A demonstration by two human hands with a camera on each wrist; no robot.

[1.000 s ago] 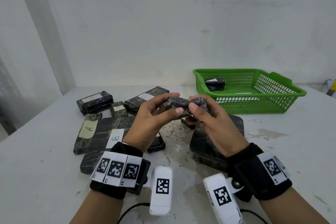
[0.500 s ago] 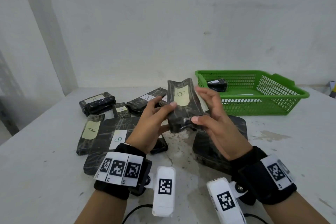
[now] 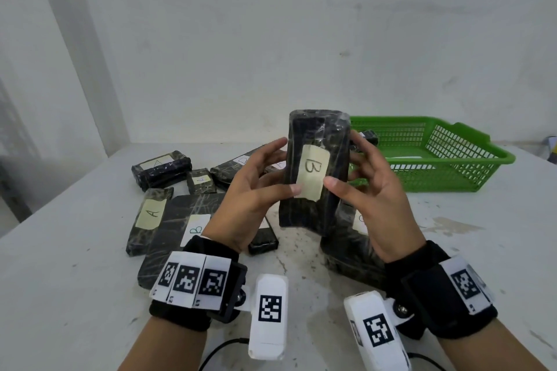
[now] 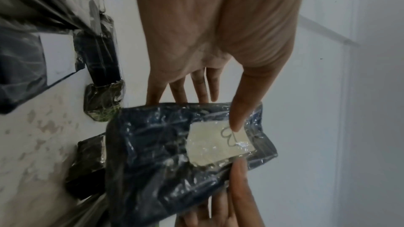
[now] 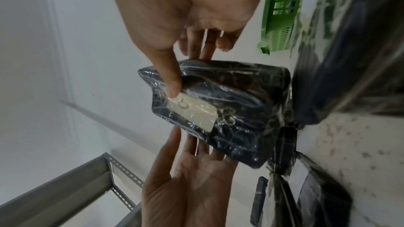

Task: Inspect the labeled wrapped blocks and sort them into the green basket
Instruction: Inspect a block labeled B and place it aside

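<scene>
I hold a dark plastic-wrapped block (image 3: 316, 141) upright above the table, its tan label marked B facing me. My left hand (image 3: 259, 187) grips its left side, thumb on the label, fingers behind. My right hand (image 3: 367, 190) grips the right side the same way. The left wrist view shows the block (image 4: 157, 158) with a thumb on its label. In the right wrist view the block (image 5: 236, 99) is pinched between both hands. The green basket (image 3: 446, 159) stands at the back right with one small wrapped block (image 3: 369, 137) inside.
Several wrapped blocks lie on the white table: an A-labeled one (image 3: 149, 214), a large flat B-labeled one (image 3: 177, 226), a thick one (image 3: 161, 169) at the back left, a small one (image 3: 200, 181), and a big one (image 3: 352, 247) under my right hand.
The block has been turned from lying edge-on between my hands to standing upright and raised, so its B label now faces me. Both hands keep hold.
</scene>
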